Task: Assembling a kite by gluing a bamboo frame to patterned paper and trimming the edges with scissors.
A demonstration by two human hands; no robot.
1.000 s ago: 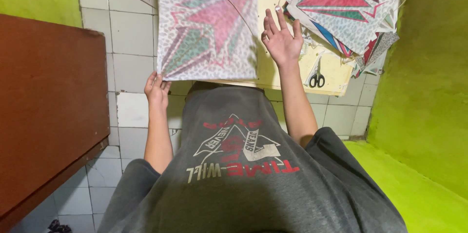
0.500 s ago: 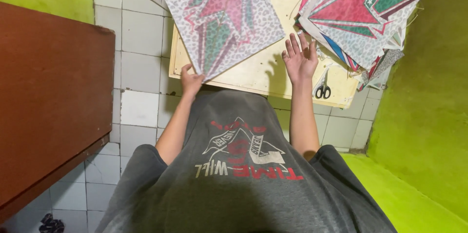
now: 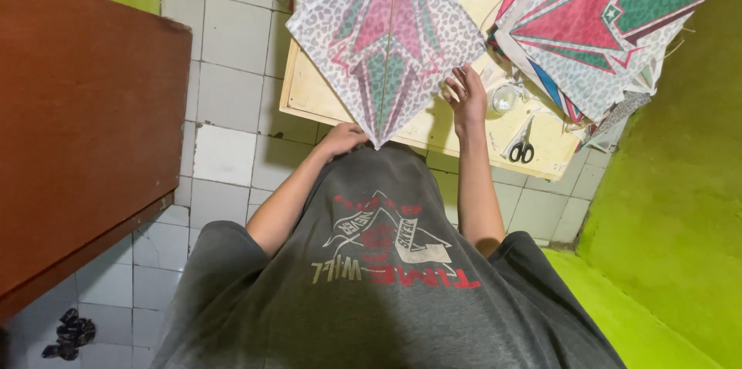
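A diamond-shaped paper kite with a grey spotted pattern and a pink and green arrow design lies over the pale wooden board. My left hand pinches the kite's lower tip near my grey shirt. My right hand rests with fingers spread on the kite's right edge and the board.
A stack of similar kites lies at the upper right. Black-handled scissors and a small clear round container sit on the board. A brown wooden tabletop stands at the left, green wall at the right, white tiled floor below.
The kite has turned so its tip points toward me. My left hand shifted right along with the tip. My right hand came down onto the kite's right edge.
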